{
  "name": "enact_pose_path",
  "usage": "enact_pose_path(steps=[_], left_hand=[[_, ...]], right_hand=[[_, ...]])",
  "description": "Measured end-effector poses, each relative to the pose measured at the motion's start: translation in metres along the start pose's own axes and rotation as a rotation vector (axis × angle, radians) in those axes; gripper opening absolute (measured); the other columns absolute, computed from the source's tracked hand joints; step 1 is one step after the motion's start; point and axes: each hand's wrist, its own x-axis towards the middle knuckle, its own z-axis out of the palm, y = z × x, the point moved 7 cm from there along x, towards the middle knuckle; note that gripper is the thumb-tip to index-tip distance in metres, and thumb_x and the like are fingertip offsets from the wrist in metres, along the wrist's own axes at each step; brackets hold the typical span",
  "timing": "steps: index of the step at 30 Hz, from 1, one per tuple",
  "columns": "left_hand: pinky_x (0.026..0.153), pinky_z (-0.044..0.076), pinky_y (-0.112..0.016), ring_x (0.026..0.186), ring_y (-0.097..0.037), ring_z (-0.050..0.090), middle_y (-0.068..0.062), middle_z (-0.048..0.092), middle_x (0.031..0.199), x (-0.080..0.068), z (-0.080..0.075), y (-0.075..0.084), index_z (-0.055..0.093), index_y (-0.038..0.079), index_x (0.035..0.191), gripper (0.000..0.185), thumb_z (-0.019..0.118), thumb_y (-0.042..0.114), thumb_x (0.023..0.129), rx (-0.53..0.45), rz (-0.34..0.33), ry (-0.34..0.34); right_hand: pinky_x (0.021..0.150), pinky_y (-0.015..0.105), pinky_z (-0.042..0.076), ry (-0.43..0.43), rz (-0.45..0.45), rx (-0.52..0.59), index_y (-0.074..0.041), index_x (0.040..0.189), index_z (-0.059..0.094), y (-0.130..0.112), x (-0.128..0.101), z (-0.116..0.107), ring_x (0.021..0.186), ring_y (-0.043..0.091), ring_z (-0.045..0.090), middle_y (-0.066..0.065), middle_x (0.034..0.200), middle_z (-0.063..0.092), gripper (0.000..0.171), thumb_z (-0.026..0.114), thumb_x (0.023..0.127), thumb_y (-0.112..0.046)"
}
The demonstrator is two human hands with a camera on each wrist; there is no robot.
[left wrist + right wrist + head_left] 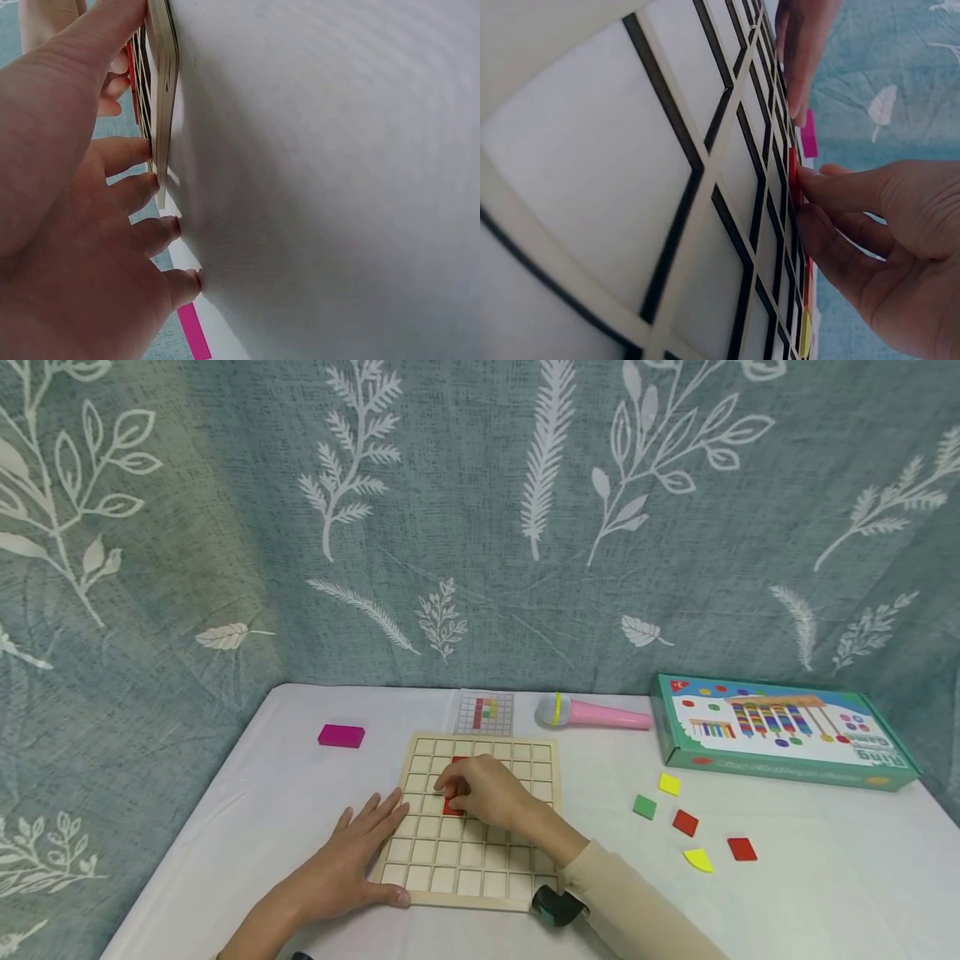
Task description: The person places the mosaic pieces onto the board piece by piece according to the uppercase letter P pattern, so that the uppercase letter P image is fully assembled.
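A wooden grid board (pixel 427 897) of square cells lies on the table. My right hand (pixel 489 789) is over its upper middle, thumb and index finger at a red square tile (pixel 793 174) that stands slightly proud of the grid. In the head view this red tile (pixel 452 807) shows partly below the fingers, and another red piece (pixel 458 760) peeks out above the hand. The right wrist view also reveals a yellow piece (pixel 805 334) on the board. My left hand (pixel 348 858) lies spread along the board's left side, fingertips and thumb at its edge.
Several loose red, green and yellow tiles (pixel 686 822) lie right of the board. Behind it are a printed pattern card (pixel 465 720), a pink toy microphone (pixel 609 715) and a magenta block (pixel 341 736). A green game box (pixel 787 764) stands at the back right, before a leaf-patterned curtain (pixel 480 527).
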Motion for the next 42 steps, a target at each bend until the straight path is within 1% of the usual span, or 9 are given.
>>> enact_pose_path(steps=[3,9,14,19,24,27,34,39,42], left_hand=[[0.113,0.006,-0.067,0.146,-0.046,0.014,-0.016,0.022,0.161,0.000,0.000,0.000,0.036,-0.001,0.149,0.111,0.076,0.063,0.067,0.006,0.002,0.005],[0.113,0.007,-0.067,0.146,-0.046,0.015,-0.015,0.023,0.160,0.000,0.000,0.000,0.037,-0.001,0.149,0.112,0.076,0.064,0.067,0.018,0.004,0.014],[0.114,0.006,-0.066,0.146,-0.045,0.014,-0.015,0.023,0.161,0.000,0.000,0.000,0.037,0.000,0.149,0.112,0.077,0.064,0.066,0.009,-0.011,0.008],[0.113,0.007,-0.067,0.145,-0.046,0.015,-0.016,0.024,0.160,-0.001,-0.003,0.000,0.036,-0.001,0.149,0.113,0.078,0.062,0.065,0.018,-0.014,0.016],[0.114,0.006,-0.066,0.146,-0.045,0.014,-0.016,0.023,0.160,-0.002,-0.003,-0.001,0.035,0.000,0.150,0.114,0.079,0.061,0.065,0.018,-0.017,0.017],[0.113,0.007,-0.067,0.145,-0.047,0.015,-0.017,0.024,0.160,-0.002,-0.003,0.000,0.035,-0.001,0.150,0.113,0.079,0.061,0.065,0.021,-0.002,0.023],[0.113,0.006,-0.067,0.146,-0.046,0.014,-0.016,0.023,0.160,0.000,-0.002,0.001,0.035,-0.001,0.150,0.113,0.079,0.061,0.066,0.004,0.002,0.021],[0.114,0.005,-0.066,0.146,-0.045,0.013,-0.015,0.022,0.161,0.000,-0.002,-0.001,0.035,0.000,0.150,0.114,0.078,0.062,0.066,-0.004,-0.011,0.015],[0.114,0.004,-0.065,0.147,-0.044,0.011,-0.014,0.021,0.161,0.001,0.000,-0.001,0.035,0.000,0.150,0.114,0.078,0.063,0.065,-0.016,-0.025,0.002]], right_hand=[[0.067,0.015,0.049,-0.011,-0.007,-0.008,-0.005,0.104,0.073,0.000,-0.001,0.000,0.072,0.003,0.058,-0.001,0.084,0.068,0.018,0.072,0.087,-0.001],[0.076,0.016,0.051,-0.032,-0.035,-0.024,-0.006,0.107,0.073,-0.002,-0.007,-0.002,0.086,0.004,0.063,0.000,0.096,0.071,0.019,0.072,0.088,-0.006],[0.080,0.019,0.053,-0.021,-0.052,0.003,-0.007,0.108,0.072,-0.004,-0.020,-0.015,0.095,0.008,0.064,0.000,0.102,0.071,0.018,0.071,0.090,-0.007],[0.080,0.024,0.055,-0.005,-0.045,0.019,-0.005,0.112,0.071,0.001,-0.037,-0.033,0.096,0.014,0.064,0.003,0.106,0.071,0.020,0.068,0.092,-0.006],[0.079,0.026,0.056,0.032,-0.037,0.021,-0.002,0.110,0.071,0.016,-0.056,-0.052,0.095,0.017,0.064,0.007,0.105,0.071,0.020,0.068,0.091,-0.004],[0.078,0.027,0.056,0.058,-0.027,0.012,-0.001,0.108,0.071,0.026,-0.068,-0.065,0.093,0.018,0.064,0.008,0.104,0.071,0.019,0.069,0.090,-0.002],[0.075,0.027,0.057,0.099,0.010,-0.052,-0.001,0.106,0.071,0.055,-0.101,-0.093,0.089,0.015,0.064,0.006,0.101,0.071,0.018,0.070,0.088,-0.001],[0.074,0.027,0.057,0.124,0.033,-0.076,0.000,0.106,0.070,0.075,-0.125,-0.109,0.087,0.016,0.064,0.006,0.100,0.071,0.020,0.070,0.086,0.002],[0.075,0.028,0.057,0.131,0.071,-0.088,0.000,0.108,0.070,0.086,-0.140,-0.118,0.088,0.016,0.065,0.006,0.102,0.071,0.021,0.069,0.087,0.002]])
